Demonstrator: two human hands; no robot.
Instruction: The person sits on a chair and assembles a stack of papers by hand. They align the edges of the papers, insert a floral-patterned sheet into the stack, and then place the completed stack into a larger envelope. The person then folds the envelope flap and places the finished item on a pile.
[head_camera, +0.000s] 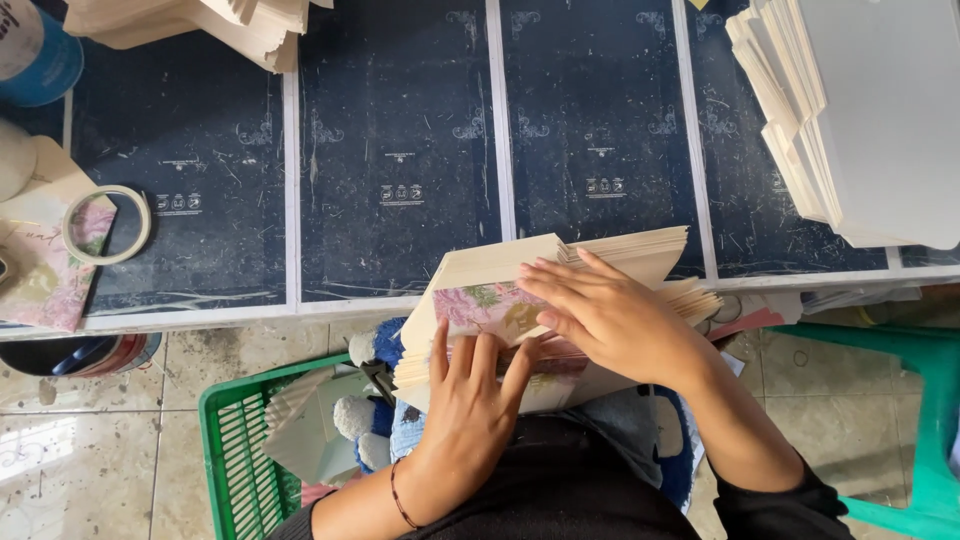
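A thick stack of cream cards with floral print (500, 290) rests on my lap at the table's front edge. My left hand (470, 400) lies flat on the near side of the stack, fingers spread upward. My right hand (600, 310) presses on top of the cards, fingers pointing left over the floral print. Both hands hold the stack together.
A dark blue printed table surface (400, 130) with white stripes lies ahead. Tall piles of cream cards (860, 110) stand at right and top left (200, 25). A tape roll (107, 225) sits at left. A green basket (250, 440) and a green stool (920, 400) flank my legs.
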